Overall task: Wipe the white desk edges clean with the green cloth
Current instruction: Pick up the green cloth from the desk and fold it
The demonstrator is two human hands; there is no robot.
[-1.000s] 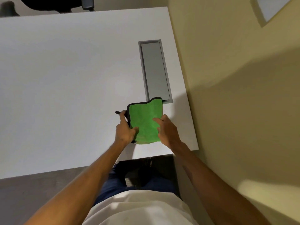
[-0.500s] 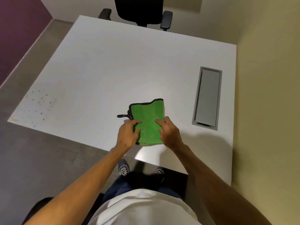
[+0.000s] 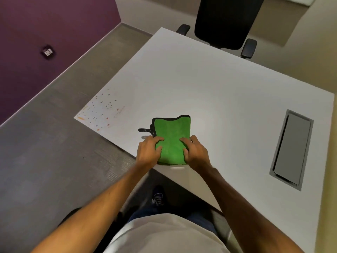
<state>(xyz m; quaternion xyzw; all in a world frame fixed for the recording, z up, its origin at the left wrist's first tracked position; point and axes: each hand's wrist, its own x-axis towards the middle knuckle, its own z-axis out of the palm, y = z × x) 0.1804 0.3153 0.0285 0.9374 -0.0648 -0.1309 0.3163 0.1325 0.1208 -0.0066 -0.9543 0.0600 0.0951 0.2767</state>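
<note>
White worktop [image 3: 209, 84] fills most of the view, with a black chair [image 3: 221, 21] at its far side and a grey hatch [image 3: 290, 150] well to the right of the cloth [image 3: 172, 138]. Coloured specks [image 3: 104, 110] dot the corner left of the cloth, by that edge. Folded into a pad, the cloth lies flat at the near edge. The left hand [image 3: 148, 152] rests on the cloth's left side, the right hand [image 3: 196, 154] on its right; both sets of fingers are spread and press down on top, not clamped round it. The near end of the cloth lies between the hands, the far half clear of the fingers. Risk, as I judge it: with only downward pressure, the pad may unfold or slip off the edge during a stroke, and a dry pass may smear the specks.
</note>
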